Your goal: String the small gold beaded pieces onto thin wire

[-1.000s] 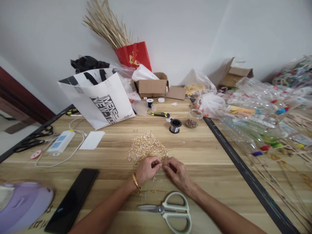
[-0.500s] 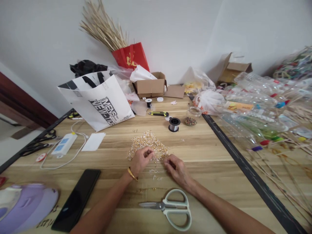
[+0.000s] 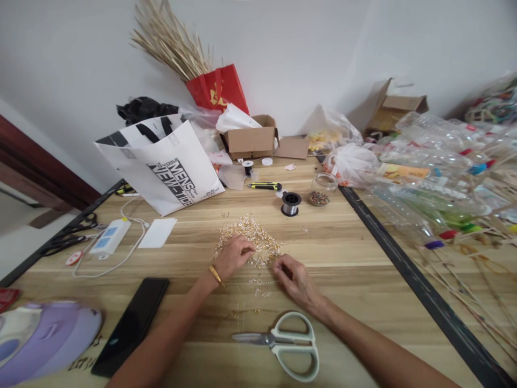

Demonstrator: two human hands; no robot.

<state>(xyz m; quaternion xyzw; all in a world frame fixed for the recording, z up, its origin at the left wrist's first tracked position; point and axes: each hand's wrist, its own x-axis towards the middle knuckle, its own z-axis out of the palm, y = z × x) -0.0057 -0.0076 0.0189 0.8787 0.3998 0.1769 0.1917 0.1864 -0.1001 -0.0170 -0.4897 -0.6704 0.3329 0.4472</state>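
A loose pile of gold and clear beads [image 3: 252,229] lies around the middle of the worktop [image 3: 347,258], well in from its left and right edges. The left hand [image 3: 234,256], with a gold bracelet [image 3: 216,276] at its wrist, is over the pile's near left part, fingers curled; I cannot tell whether they pinch a bead. The right hand [image 3: 294,276] rests at the pile's near right corner, thumb and forefinger drawn close together; whether anything is between them is too small to tell.

Just nearer the worktop's front edge lie a short silvery chain [image 3: 260,282], then a thin gold chain [image 3: 256,311], then scissors [image 3: 264,339] with pale green handles, blades pointing toward the left edge. A black smartphone [image 3: 131,326] lies toward the front left corner.

Beyond the pile, toward the back edge, are a wire spool [image 3: 291,206], a glass jar [image 3: 320,198] with small beads inside and a yellow-and-black utility knife [image 3: 264,186]. A white shopping bag [image 3: 165,172] stands toward the back left corner. Clear plastic bottles [image 3: 428,172] heap up past the black strip [image 3: 396,258] along the right edge.
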